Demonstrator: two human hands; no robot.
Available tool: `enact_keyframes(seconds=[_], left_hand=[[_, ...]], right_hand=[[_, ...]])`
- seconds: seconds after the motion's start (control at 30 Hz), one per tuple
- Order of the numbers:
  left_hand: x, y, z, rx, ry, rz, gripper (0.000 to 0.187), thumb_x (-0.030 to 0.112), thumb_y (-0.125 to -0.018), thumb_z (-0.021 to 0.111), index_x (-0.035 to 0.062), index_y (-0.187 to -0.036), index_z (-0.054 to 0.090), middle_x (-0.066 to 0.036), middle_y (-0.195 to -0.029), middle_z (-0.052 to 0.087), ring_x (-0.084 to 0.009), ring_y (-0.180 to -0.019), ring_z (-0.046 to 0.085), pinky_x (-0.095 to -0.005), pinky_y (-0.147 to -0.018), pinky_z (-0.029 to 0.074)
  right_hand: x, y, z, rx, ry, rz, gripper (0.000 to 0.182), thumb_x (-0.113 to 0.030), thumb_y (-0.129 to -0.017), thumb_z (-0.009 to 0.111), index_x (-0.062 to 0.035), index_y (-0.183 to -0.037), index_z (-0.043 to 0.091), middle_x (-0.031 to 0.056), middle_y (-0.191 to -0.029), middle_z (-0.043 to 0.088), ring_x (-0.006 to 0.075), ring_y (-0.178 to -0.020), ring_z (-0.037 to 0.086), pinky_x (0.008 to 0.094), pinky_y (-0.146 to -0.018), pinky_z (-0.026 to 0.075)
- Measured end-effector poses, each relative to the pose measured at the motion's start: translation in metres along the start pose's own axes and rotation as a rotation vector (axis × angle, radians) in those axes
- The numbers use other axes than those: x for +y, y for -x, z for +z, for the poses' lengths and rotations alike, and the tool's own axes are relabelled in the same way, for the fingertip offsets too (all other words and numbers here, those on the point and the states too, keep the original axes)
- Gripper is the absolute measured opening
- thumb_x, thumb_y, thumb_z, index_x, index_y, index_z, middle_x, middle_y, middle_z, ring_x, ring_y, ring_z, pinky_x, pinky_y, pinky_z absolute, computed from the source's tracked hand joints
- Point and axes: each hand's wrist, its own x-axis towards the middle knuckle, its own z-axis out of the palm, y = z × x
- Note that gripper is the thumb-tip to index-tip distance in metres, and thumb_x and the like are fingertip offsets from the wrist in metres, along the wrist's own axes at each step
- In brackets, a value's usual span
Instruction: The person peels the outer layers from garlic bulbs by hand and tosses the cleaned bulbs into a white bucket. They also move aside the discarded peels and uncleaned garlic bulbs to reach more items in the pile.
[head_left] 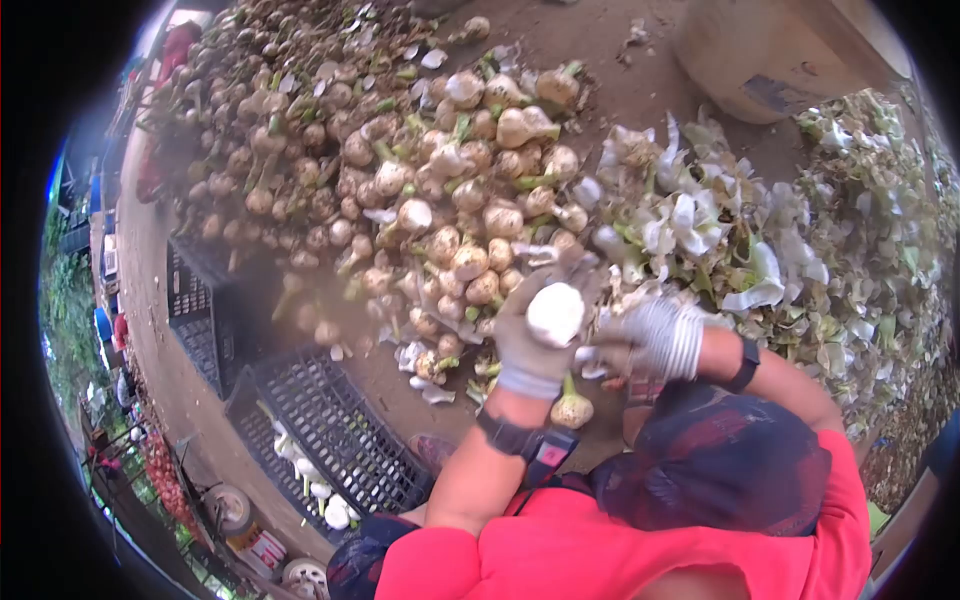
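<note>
My left hand [530, 345], in a pale work glove, is closed around a peeled white garlic bulb [555, 314]. Close beside it is my right hand [655, 340], gloved too, its fingers bent inward towards the bulb. Whatever those fingers hold, if anything, is blurred and hidden. Below the two hands, a garlic bulb with a green stem [572, 409] lies near my legs. Just beyond my left hand begins a large heap of unpeeled garlic bulbs [470, 262], soil-stained, some with cut stems.
Left of me stands a black plastic crate [345, 425] with several white garlic bulbs inside. Another dark crate [195, 325] is behind it. Piled garlic skins [700, 215] spread along the right. A large tan container [780, 60] stands at the upper right.
</note>
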Motion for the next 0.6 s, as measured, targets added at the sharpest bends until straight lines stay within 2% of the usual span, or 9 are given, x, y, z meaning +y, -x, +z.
enact_keyframes(seconds=[0.03, 0.13, 0.2, 0.27, 0.33, 0.47, 0.53, 0.57, 0.6], left_hand=[[0.013, 0.014, 0.012, 0.026, -0.111, 0.129, 0.03, 0.014, -0.084, 0.052, -0.0061, -0.106, 0.057, -0.021, -0.116, 0.058, -0.0332, -0.113, 0.052, -0.0471, -0.102, 0.04], [0.111, 0.096, 0.034, 0.175, -0.465, 0.752, 0.035, 0.024, -0.087, 0.051, -0.0036, -0.108, 0.057, -0.021, -0.102, 0.062, -0.0254, -0.092, 0.063, -0.0371, -0.085, 0.055], [0.188, 0.176, 0.043, 0.058, -0.511, 0.722, 0.033, 0.011, -0.091, 0.046, -0.005, -0.119, 0.05, -0.023, -0.116, 0.058, -0.0269, -0.099, 0.061, -0.0387, -0.085, 0.054], [0.214, 0.225, 0.009, 0.32, -0.668, 0.688, 0.033, 0.013, -0.091, 0.046, -0.0047, -0.118, 0.051, -0.021, -0.115, 0.058, -0.0268, -0.101, 0.06, -0.0385, -0.086, 0.053], [0.203, 0.236, -0.002, 0.446, -0.674, 0.663, 0.032, 0.014, -0.091, 0.046, -0.0044, -0.118, 0.051, -0.02, -0.115, 0.058, -0.0267, -0.102, 0.059, -0.0383, -0.086, 0.052], [0.129, 0.15, 0.033, 0.133, -0.303, 0.688, 0.032, 0.016, -0.092, 0.047, -0.0039, -0.116, 0.052, -0.017, -0.113, 0.058, -0.0265, -0.105, 0.056, -0.0378, -0.087, 0.05], [0.088, 0.099, 0.054, -0.047, -0.193, 0.711, 0.032, 0.018, -0.092, 0.047, -0.0037, -0.115, 0.052, -0.016, -0.113, 0.058, -0.0265, -0.106, 0.055, -0.0376, -0.088, 0.048], [0.068, 0.082, 0.066, -0.017, -0.44, 0.783, 0.031, 0.022, -0.093, 0.049, -0.0026, -0.112, 0.055, -0.016, -0.114, 0.058, -0.0271, -0.109, 0.055, -0.0386, -0.09, 0.048], [0.062, 0.07, 0.065, 0.072, -0.299, 0.761, 0.03, 0.024, -0.093, 0.049, -0.0014, -0.107, 0.056, -0.016, -0.116, 0.059, -0.0283, -0.11, 0.055, -0.0395, -0.092, 0.048]], right_hand=[[-0.006, -0.004, -0.005, -0.254, 0.152, 0.034, 0.04, -0.026, -0.079, 0.06, -0.0104, -0.115, 0.058, 0.0175, -0.084, 0.066, 0.0349, -0.08, 0.064, 0.0423, -0.072, 0.05], [0.011, 0.015, -0.015, -0.105, 0.344, 0.154, 0.042, -0.018, -0.074, 0.059, -0.0097, -0.115, 0.058, 0.0186, -0.097, 0.064, 0.0361, -0.089, 0.062, 0.043, -0.075, 0.05], [0.003, 0.025, -0.044, -0.058, 0.318, 0.234, 0.039, -0.023, -0.078, 0.06, -0.0097, -0.115, 0.059, 0.0183, -0.088, 0.066, 0.0355, -0.084, 0.064, 0.0428, -0.073, 0.051], [-0.002, 0.029, -0.059, -0.006, 0.302, 0.242, 0.041, -0.03, -0.082, 0.061, -0.0101, -0.118, 0.058, 0.0169, -0.073, 0.066, 0.0348, -0.076, 0.066, 0.0431, -0.071, 0.051], [-0.014, 0.007, -0.065, 0.083, 0.137, 0.123, 0.062, -0.033, -0.076, 0.068, -0.0051, -0.127, 0.049, 0.0215, -0.099, 0.063, 0.0345, -0.094, 0.063, 0.0413, -0.08, 0.05], [-0.072, -0.06, -0.041, -0.021, -0.176, -0.186, 0.08, -0.031, -0.07, 0.073, 0.001, -0.134, 0.038, 0.0272, -0.122, 0.052, 0.0365, -0.114, 0.053, 0.0391, -0.095, 0.043], [-0.094, -0.079, -0.023, -0.097, -0.272, -0.221, 0.073, -0.022, -0.074, 0.07, 0.0011, -0.135, 0.036, 0.0247, -0.109, 0.06, 0.0334, -0.095, 0.063, 0.038, -0.08, 0.051], [-0.1, -0.082, -0.015, -0.156, -0.336, -0.183, 0.069, -0.019, -0.076, 0.068, 0.0012, -0.134, 0.036, 0.0227, -0.101, 0.063, 0.0307, -0.085, 0.067, 0.037, -0.072, 0.054], [-0.091, -0.084, 0.001, 0.023, -0.366, -0.194, 0.053, -0.016, -0.08, 0.065, 0.0025, -0.125, 0.044, 0.0159, -0.08, 0.065, 0.0231, -0.064, 0.066, 0.0329, -0.057, 0.054]])
